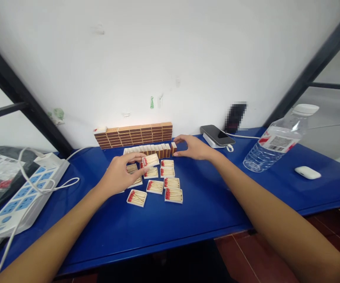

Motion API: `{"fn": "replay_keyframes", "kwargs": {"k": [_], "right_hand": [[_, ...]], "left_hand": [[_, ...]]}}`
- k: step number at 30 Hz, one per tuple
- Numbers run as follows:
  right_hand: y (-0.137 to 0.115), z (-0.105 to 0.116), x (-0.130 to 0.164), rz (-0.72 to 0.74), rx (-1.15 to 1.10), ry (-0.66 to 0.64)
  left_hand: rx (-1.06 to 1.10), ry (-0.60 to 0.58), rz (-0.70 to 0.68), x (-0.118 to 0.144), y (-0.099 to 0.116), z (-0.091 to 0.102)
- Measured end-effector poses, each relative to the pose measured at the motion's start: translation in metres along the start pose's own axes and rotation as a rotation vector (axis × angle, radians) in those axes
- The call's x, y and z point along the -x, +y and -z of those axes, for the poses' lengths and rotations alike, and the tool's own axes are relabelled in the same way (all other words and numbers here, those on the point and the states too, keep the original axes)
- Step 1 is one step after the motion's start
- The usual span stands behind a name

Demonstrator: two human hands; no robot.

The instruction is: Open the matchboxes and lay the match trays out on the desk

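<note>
The blue bench (pixel 205 204) carries a stacked wall of matchbox sleeves (pixel 134 135) at the back, a single row of sleeves (pixel 150 150) standing in front of it, and open trays of matches (pixel 165 184) laid flat nearer the person. The left hand (pixel 119 173) pinches one open tray (pixel 151 160) between thumb and fingers. The right hand (pixel 195 147), fingers loosely spread, touches the end sleeve (pixel 173 148) of the row.

Looks like a makeshift work spot in a plain room: blue counter (pixel 205 212) against a bare white wall (pixel 170 59), power strip (pixel 25 192), charging phone (pixel 218 135), water bottle (pixel 276 143), red tiled floor (pixel 264 255).
</note>
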State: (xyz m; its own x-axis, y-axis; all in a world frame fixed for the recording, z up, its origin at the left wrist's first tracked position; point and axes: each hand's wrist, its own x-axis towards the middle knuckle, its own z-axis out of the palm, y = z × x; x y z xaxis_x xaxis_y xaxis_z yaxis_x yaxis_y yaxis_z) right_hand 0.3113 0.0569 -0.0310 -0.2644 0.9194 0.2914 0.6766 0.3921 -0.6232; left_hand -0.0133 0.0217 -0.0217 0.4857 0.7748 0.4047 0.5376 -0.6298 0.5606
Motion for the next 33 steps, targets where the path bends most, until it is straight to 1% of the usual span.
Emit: {"fn": "replay_keyframes", "kwargs": {"k": [3, 5, 6, 7, 8, 11, 13, 15, 19, 21, 23, 24, 26, 28, 29, 31, 33], "right_hand": [[-0.019, 0.008, 0.005, 0.104, 0.091, 0.125], [-0.035, 0.01, 0.009, 0.171, 0.098, 0.169], [-0.042, 0.009, 0.011, 0.196, 0.084, 0.165], [-0.049, 0.008, 0.013, 0.216, 0.058, 0.127], [-0.055, 0.006, 0.015, 0.232, 0.023, 0.063], [-0.069, 0.0, 0.021, 0.265, -0.083, -0.192], [-0.076, -0.004, 0.024, 0.29, -0.098, -0.291], [-0.082, -0.007, 0.026, 0.316, -0.075, -0.316], [-0.086, -0.011, 0.026, 0.323, -0.032, -0.275], [-0.085, -0.008, 0.026, 0.305, -0.02, -0.273], [-0.083, 0.001, 0.027, 0.26, -0.006, -0.281], [-0.081, 0.008, 0.028, 0.222, 0.008, -0.293], [-0.076, 0.026, 0.029, 0.118, 0.062, -0.336], [-0.069, 0.045, 0.03, 0.002, 0.136, -0.391], [-0.064, 0.053, 0.03, -0.05, 0.166, -0.413], [-0.053, 0.063, 0.028, -0.123, 0.204, -0.453], [-0.041, 0.065, 0.025, -0.172, 0.211, -0.515]], "left_hand": [[-0.01, -0.021, -0.018, 0.0, 0.001, -0.002], [-0.005, -0.034, -0.033, 0.001, 0.002, -0.004], [0.003, -0.04, -0.038, 0.001, 0.002, -0.004], [0.012, -0.044, -0.043, 0.001, 0.002, -0.005], [0.02, -0.046, -0.046, 0.002, 0.002, -0.006], [0.022, -0.039, -0.058, 0.003, 0.002, -0.007], [0.008, -0.03, -0.072, 0.005, 0.004, -0.009], [-0.006, -0.025, -0.082, 0.006, 0.006, -0.011], [-0.011, -0.045, -0.098, 0.008, 0.009, -0.014], [-0.019, -0.045, -0.124, 0.008, 0.01, -0.014], [-0.056, 0.006, -0.175, 0.007, 0.009, -0.009], [-0.09, 0.052, -0.202, 0.005, 0.008, -0.004], [-0.181, 0.187, -0.24, 0.001, 0.003, 0.006], [-0.284, 0.33, -0.23, -0.004, -0.006, 0.018], [-0.329, 0.378, -0.21, -0.007, -0.012, 0.024], [-0.399, 0.366, -0.157, -0.012, -0.025, 0.033], [-0.423, 0.299, -0.09, -0.016, -0.041, 0.038]]}}
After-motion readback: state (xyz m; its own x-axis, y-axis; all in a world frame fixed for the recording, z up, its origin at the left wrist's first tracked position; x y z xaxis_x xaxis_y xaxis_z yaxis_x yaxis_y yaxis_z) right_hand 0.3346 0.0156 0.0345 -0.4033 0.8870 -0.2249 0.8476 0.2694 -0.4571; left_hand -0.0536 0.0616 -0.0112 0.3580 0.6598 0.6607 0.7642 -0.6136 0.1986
